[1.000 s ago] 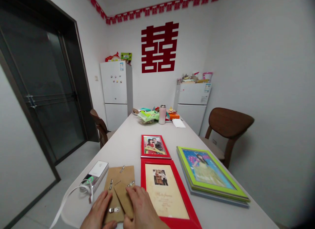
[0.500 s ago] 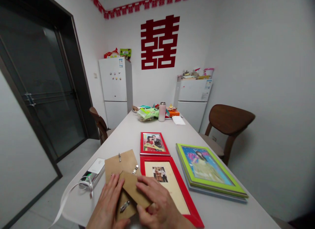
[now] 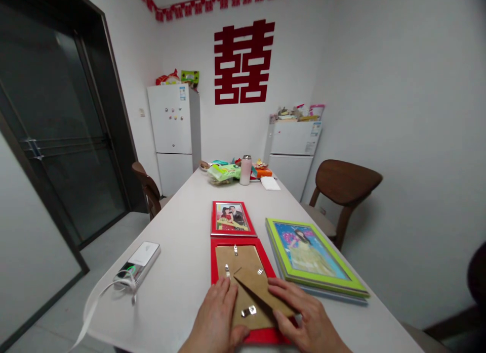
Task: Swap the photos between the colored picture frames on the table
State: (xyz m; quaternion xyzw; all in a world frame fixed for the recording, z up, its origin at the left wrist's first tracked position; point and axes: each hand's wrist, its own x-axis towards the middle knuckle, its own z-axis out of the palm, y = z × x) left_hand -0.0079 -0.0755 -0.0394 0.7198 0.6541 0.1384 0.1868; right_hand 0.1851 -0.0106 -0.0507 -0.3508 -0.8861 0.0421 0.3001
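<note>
A brown backing board (image 3: 223,253) with metal clips and a raised stand flap (image 3: 261,291) lies over the larger red picture frame (image 3: 213,259), covering its middle. My left hand (image 3: 214,312) grips the board's lower left side, thumb near the bottom edge. On the other side, my right hand (image 3: 304,312) has its fingers and thumb closed around the board's right side and flap. Beyond the board, touching the larger frame's top, is a smaller red picture frame (image 3: 233,232) with a photo of two people. The larger frame's own photo is hidden.
To the right lies a green picture frame (image 3: 278,247) on a grey-blue frame (image 3: 341,298). A power bank (image 3: 144,254) with a white cable (image 3: 91,312) sits left. A pink bottle (image 3: 245,171) and a green bag (image 3: 224,173) stand at the far end. Chairs flank the table (image 3: 178,272).
Both hands have moved right with the backing board, from the table left of the larger red frame onto that frame. The board now covers the frame's photo and mat.
</note>
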